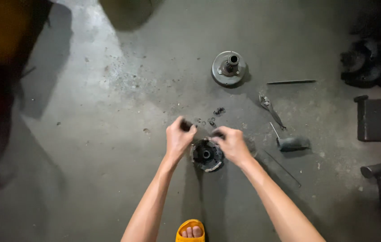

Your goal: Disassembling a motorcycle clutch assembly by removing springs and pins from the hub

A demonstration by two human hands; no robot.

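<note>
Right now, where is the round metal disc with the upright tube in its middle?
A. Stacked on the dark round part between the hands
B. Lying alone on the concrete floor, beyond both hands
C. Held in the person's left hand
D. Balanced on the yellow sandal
B: the metal disc sits by itself on the concrete floor, well past the left hand and right hand.

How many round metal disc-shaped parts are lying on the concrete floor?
2. One grey metal disc with a central hub lies apart, farther up the floor. One dark round metal part sits between the hands. The dark right edge may hide more.
</note>
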